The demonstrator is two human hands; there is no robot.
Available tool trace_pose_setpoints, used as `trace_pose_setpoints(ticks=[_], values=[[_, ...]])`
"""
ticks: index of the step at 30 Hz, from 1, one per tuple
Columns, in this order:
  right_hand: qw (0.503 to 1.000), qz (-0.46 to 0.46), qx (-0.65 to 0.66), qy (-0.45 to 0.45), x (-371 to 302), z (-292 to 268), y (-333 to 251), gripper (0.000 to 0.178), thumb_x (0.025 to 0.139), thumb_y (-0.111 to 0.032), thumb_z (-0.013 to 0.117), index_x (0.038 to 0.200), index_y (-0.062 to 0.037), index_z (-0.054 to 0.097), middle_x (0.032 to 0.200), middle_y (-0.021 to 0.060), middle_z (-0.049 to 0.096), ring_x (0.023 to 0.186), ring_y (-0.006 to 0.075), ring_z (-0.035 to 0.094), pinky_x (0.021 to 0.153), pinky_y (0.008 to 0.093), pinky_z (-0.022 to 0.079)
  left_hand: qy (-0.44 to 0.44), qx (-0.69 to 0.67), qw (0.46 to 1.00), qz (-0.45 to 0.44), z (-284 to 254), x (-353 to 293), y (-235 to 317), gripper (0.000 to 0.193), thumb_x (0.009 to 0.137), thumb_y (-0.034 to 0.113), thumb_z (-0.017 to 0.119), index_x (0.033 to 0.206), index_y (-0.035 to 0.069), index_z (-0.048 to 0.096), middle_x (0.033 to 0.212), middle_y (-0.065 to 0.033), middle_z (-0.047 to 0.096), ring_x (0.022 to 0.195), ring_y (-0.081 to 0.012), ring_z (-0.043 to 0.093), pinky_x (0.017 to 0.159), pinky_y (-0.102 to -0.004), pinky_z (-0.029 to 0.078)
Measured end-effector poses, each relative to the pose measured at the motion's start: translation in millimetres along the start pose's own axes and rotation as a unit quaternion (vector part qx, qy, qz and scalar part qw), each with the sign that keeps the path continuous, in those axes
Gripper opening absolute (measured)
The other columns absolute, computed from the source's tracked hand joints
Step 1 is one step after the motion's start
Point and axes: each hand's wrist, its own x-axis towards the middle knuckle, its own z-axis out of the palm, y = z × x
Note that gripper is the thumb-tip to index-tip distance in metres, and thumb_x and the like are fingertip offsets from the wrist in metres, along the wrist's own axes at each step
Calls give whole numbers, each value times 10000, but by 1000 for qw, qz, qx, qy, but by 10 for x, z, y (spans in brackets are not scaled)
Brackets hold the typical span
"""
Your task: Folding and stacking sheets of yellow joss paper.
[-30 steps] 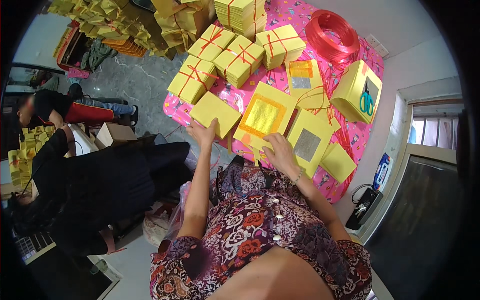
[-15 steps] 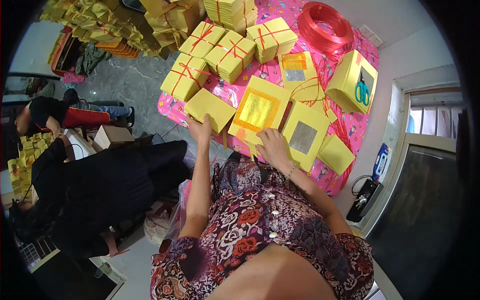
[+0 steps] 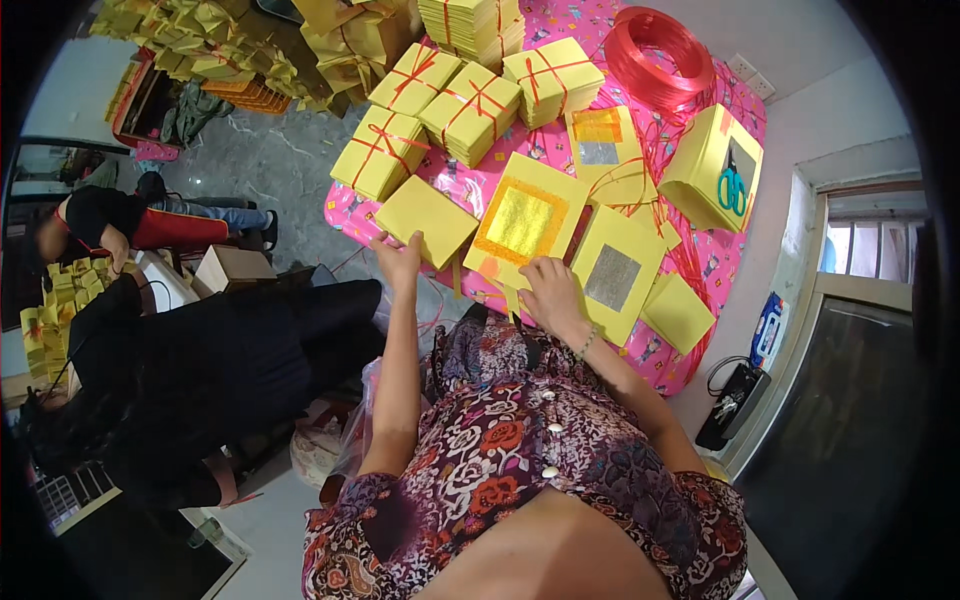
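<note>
A plain yellow paper stack [image 3: 428, 220] lies at the table's near left edge. My left hand [image 3: 400, 265] is at its near edge, thumb and fingers spread, the thumb touching the paper. To the right is a yellow paper sheet [image 3: 480, 235] bearing a gold foil square with an orange border. My right hand [image 3: 552, 298] has its fingers curled together over the sheet's near right corner; the fingertips are partly hidden. Beside that hand lies yellow paper with a silver square [image 3: 612, 278]. A yellow strip [image 3: 512, 299] hangs below the gold-square sheet.
Bundles tied with red ribbon [image 3: 470, 110] stand behind, near a tall paper stack [image 3: 470, 25]. A red ribbon coil [image 3: 660, 60] sits at the far right. Teal-handled scissors [image 3: 732, 188] rest on a yellow stack. To the left, a person in black [image 3: 230, 350] is close by.
The whole view has shifted slightly. My left fingers are a little more spread at the plain stack's edge. My right hand stays at the gold-square sheet.
</note>
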Motion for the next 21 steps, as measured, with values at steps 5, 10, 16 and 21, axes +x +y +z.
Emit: trace_pose_setpoints(ticks=[5, 10, 16, 21], values=[[1000, 3, -1, -1, -4, 11, 13, 382, 767, -99, 723, 1122, -59, 589, 1092, 107, 529, 1077, 298, 498, 923, 422, 411, 85, 156, 975, 134, 78, -75, 3, 643, 741, 205, 815, 1196, -21, 422, 932, -180, 644, 821, -319, 661, 754, -420, 517], [1000, -8, -3, 1, -2, -4, 14, 387, 767, -107, 726, 1126, -60, 589, 1091, 107, 531, 1078, 298, 499, 926, 424, 410, 90, 116, 986, 75, 68, -33, 36, 540, 717, 230, 822, 1083, -13, 508, 922, -185, 640, 822, -325, 654, 772, -423, 511], [1000, -2, -9, -3, -5, -2, 20, 390, 764, -115, 731, 1123, -65, 587, 1082, 105, 533, 1072, 297, 502, 923, 422, 411, 41, 204, 978, 31, -13, -88, 174, 437, 708, 313, 822, 908, 16, 572, 771, -91, 629, 704, -246, 626, 682, -383, 501], [1000, -4, -3, 5, -14, -2, 25, 385, 752, -91, 735, 1108, -67, 591, 1080, 106, 530, 1067, 295, 504, 919, 422, 414, -3, 15, 975, 220, -12, -323, 658, 274, 833, 143, 761, 879, 42, 511, 772, -17, 585, 653, -96, 567, 586, -253, 456]])
